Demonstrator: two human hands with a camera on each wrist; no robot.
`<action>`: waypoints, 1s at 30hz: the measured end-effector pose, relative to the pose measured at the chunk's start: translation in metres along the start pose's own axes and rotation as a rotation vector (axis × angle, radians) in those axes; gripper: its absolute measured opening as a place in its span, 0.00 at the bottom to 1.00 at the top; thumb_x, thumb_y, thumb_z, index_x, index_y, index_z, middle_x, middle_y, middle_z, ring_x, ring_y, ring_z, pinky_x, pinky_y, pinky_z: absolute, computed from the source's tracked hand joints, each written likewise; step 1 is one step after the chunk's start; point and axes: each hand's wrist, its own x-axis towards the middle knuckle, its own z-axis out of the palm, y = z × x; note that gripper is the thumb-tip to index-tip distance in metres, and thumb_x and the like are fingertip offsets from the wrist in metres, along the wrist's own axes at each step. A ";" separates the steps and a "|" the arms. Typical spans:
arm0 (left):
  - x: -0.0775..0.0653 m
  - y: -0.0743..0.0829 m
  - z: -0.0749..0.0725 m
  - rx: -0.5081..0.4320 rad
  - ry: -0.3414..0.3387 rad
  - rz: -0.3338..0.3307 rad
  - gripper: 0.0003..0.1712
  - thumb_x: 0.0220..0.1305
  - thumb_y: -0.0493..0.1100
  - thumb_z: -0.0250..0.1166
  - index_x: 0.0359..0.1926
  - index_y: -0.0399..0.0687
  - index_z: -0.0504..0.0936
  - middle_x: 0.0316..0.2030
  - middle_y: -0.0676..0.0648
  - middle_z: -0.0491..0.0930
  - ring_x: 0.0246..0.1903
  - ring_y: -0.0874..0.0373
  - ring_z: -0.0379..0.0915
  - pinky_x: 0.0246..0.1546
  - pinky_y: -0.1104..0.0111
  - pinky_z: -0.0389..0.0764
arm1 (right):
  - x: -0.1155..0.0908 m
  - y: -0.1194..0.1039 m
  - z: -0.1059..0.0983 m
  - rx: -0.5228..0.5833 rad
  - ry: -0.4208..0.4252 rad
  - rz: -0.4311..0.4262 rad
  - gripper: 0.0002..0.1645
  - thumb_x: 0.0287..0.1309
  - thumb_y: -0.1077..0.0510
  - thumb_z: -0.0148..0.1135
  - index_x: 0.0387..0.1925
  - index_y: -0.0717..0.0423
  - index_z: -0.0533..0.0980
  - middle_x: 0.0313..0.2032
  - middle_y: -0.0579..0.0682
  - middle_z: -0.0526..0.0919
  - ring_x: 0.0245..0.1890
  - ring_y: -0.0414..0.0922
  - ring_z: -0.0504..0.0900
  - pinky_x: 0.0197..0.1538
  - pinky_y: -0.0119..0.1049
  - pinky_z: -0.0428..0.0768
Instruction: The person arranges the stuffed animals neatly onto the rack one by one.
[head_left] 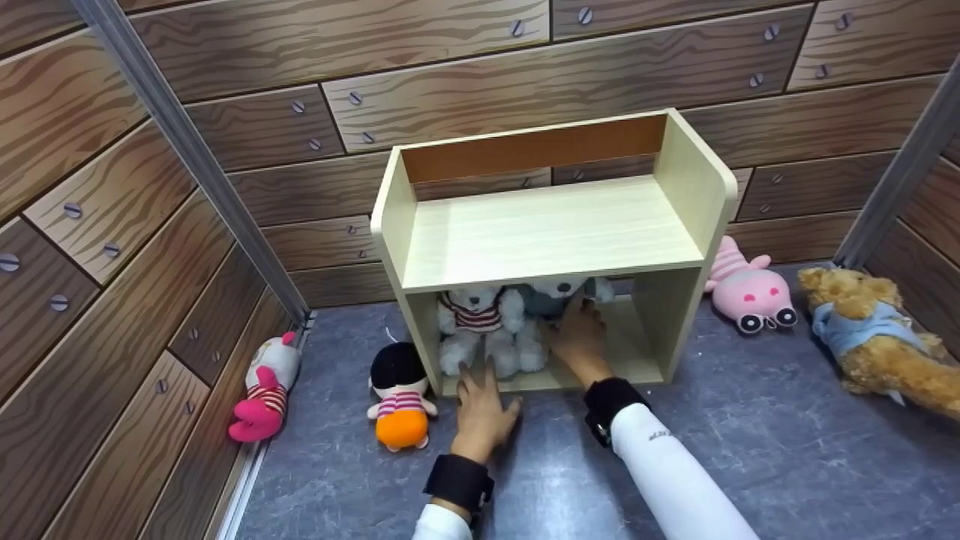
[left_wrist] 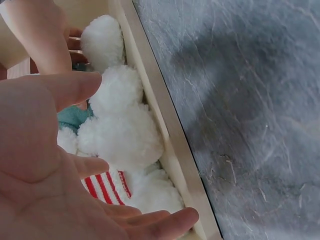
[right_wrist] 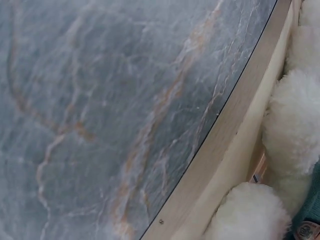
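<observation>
Ahead of both hands, two white plush bears sit side by side in a wooden shelf's lower compartment.
Just before the bear in the striped top (head_left: 478,319), the left hand (head_left: 480,416) is open, fingers spread; whether it touches the legs is unclear. Against the front of the bear in teal (head_left: 544,301) lies the right hand (head_left: 581,337); whether it grips cannot be told. Above both hands runs the upper board of the shelf (head_left: 555,225). Left of the left hand lies a black-haired doll (head_left: 401,405); well right of the right hand, a pink plush (head_left: 750,292) and a brown plush (head_left: 862,330).
</observation>
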 end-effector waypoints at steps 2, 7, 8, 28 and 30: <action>0.000 0.001 0.000 0.005 -0.016 -0.005 0.47 0.62 0.53 0.69 0.76 0.45 0.58 0.71 0.21 0.48 0.66 0.28 0.56 0.52 0.42 0.76 | 0.000 0.001 0.000 0.004 0.012 -0.002 0.64 0.61 0.37 0.63 0.75 0.73 0.40 0.62 0.79 0.65 0.58 0.74 0.70 0.58 0.66 0.69; 0.001 0.001 0.000 -0.016 -0.065 -0.021 0.47 0.63 0.53 0.68 0.76 0.45 0.57 0.71 0.21 0.48 0.66 0.27 0.55 0.54 0.41 0.74 | 0.000 0.005 -0.002 0.006 0.015 0.008 0.63 0.61 0.38 0.64 0.76 0.71 0.41 0.61 0.79 0.66 0.57 0.74 0.71 0.57 0.66 0.70; 0.001 0.001 0.001 -0.016 -0.072 -0.024 0.47 0.63 0.53 0.68 0.76 0.44 0.57 0.71 0.21 0.48 0.66 0.26 0.56 0.55 0.41 0.74 | 0.000 0.005 -0.003 0.013 0.011 0.009 0.63 0.61 0.39 0.64 0.76 0.71 0.41 0.61 0.79 0.66 0.57 0.74 0.71 0.57 0.67 0.70; -0.010 -0.008 0.005 0.066 -0.137 0.009 0.53 0.47 0.46 0.80 0.69 0.28 0.64 0.64 0.18 0.58 0.66 0.25 0.54 0.57 0.44 0.74 | -0.037 0.022 -0.027 -0.048 0.120 -0.179 0.59 0.54 0.50 0.72 0.78 0.58 0.49 0.55 0.73 0.74 0.50 0.69 0.76 0.44 0.62 0.78; -0.009 -0.007 0.006 0.072 -0.163 0.001 0.51 0.47 0.46 0.80 0.67 0.28 0.67 0.64 0.19 0.57 0.66 0.26 0.53 0.56 0.45 0.74 | -0.044 0.028 -0.036 -0.066 0.103 -0.205 0.56 0.52 0.54 0.73 0.76 0.59 0.54 0.56 0.72 0.73 0.50 0.68 0.77 0.42 0.60 0.80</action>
